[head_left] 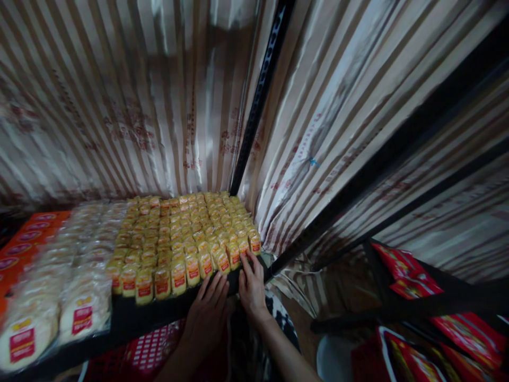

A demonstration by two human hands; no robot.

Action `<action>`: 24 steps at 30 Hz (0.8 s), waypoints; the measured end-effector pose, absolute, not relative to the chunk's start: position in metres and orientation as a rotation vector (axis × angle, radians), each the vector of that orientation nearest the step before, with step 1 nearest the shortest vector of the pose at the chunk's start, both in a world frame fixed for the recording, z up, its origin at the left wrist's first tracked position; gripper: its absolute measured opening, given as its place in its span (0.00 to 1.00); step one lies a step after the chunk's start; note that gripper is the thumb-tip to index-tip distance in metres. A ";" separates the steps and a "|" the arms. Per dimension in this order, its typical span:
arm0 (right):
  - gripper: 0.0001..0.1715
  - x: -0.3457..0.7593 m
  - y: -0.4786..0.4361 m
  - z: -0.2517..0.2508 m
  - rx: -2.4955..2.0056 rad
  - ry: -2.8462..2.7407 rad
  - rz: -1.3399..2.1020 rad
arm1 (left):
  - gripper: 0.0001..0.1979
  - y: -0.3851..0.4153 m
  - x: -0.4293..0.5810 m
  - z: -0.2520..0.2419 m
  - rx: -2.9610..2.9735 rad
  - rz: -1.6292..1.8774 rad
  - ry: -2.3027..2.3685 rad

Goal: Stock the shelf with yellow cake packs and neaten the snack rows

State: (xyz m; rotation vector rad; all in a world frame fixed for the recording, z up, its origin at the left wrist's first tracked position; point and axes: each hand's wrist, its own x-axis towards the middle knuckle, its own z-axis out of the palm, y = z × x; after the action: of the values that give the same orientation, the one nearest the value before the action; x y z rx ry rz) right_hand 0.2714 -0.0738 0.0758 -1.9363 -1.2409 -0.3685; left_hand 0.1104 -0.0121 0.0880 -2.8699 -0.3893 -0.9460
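Striped sheeting (pixel 178 95) behind black post (pixel 259 101)

On the black shelf (pixel 127 317), at lower left: many small yellow packets (pixel 191 233), placed close together in rows, with red labels facing the front edge. Directly left of these, two rows of clear-wrapped pale rounds (pixel 81 307), the foremost also with red labels. Farther left, orange packaging (pixel 34 239) with oval printed marks.
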 end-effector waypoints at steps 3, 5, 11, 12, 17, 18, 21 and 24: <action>0.29 0.274 -0.072 0.072 -1.929 -1.234 -0.361 | 0.18 -0.011 0.110 0.090 -2.865 -0.934 -0.353; 0.28 0.275 -0.074 0.072 -1.915 -1.229 -0.340 | 0.18 -0.011 0.110 0.092 -2.866 -0.921 -0.347; 0.23 0.274 -0.082 0.080 -1.858 -1.171 -0.255 | 0.18 -0.011 0.109 0.097 -2.907 -0.897 -0.375; 0.22 0.273 -0.082 0.084 -1.851 -1.170 -0.259 | 0.19 -0.011 0.109 0.096 -2.908 -0.903 -0.372; 0.20 0.263 -0.073 0.110 -1.773 -1.287 -0.364 | 0.19 -0.013 0.107 0.093 -2.934 -0.919 -0.442; 0.20 0.259 -0.069 0.116 -1.749 -1.325 -0.381 | 0.19 -0.013 0.105 0.094 -2.941 -0.922 -0.449; 0.22 0.244 -0.053 0.132 -1.682 -1.466 -0.363 | 0.19 -0.015 0.094 0.097 -2.935 -0.964 -0.481; 0.24 0.222 -0.033 0.144 -1.620 -1.653 -0.283 | 0.23 -0.015 0.079 0.101 -2.904 -1.031 -0.584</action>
State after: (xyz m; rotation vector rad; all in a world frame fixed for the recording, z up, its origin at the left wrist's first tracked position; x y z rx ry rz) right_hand 0.2220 -0.0325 0.1440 -1.6200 -1.6534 -0.2827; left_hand 0.0787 -0.0153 0.1014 -2.9042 -0.5839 -1.0311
